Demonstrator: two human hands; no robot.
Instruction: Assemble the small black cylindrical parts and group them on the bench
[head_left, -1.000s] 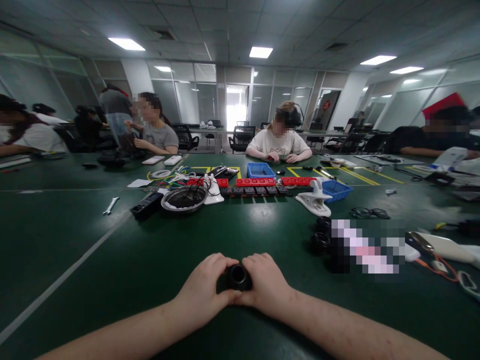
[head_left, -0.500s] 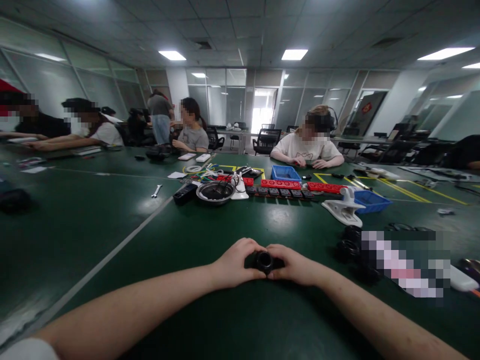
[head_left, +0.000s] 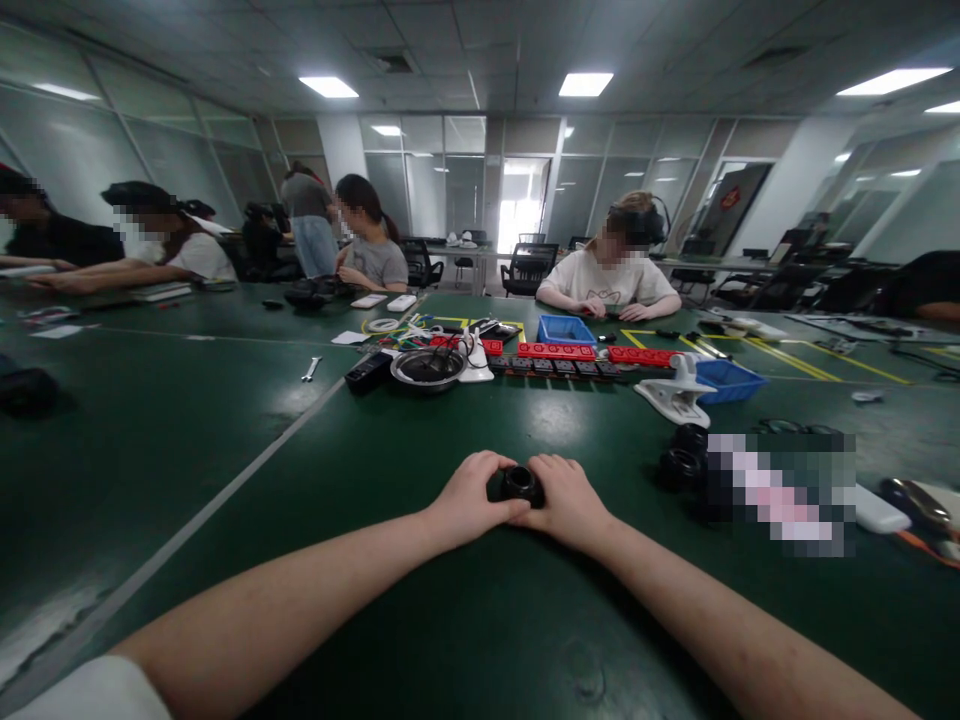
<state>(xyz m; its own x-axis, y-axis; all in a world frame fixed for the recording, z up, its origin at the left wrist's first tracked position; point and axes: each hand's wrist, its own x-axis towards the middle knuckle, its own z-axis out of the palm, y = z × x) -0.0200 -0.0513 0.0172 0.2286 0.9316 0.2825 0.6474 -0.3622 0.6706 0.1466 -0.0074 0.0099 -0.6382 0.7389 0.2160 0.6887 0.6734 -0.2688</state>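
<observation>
A small, glossy black round part (head_left: 519, 484) with a hollow centre stands on or just above the green table in front of me; its exact kind cannot be made out. Curled around its left side is my left hand (head_left: 469, 503), thumb at the near edge and fingers at the far edge. My right hand (head_left: 570, 505) closes on the other side, its fingers bunched against the part. Both hands meet at the front of it, and the fingers cover its sides. The opening faces up and toward me.
Similar black round parts (head_left: 681, 467) lie to the right near a white clamp stand (head_left: 679, 392). Across the middle are red power strips (head_left: 556, 352), a round black dish (head_left: 427, 370) and blue baskets (head_left: 566, 330). A wrench (head_left: 311, 369) lies left. A person (head_left: 611, 275) sits opposite.
My right hand has turned and wrapped more closely around the black part, hiding the gap beside it. The part's opening faces further upward. My view has shifted slightly.
</observation>
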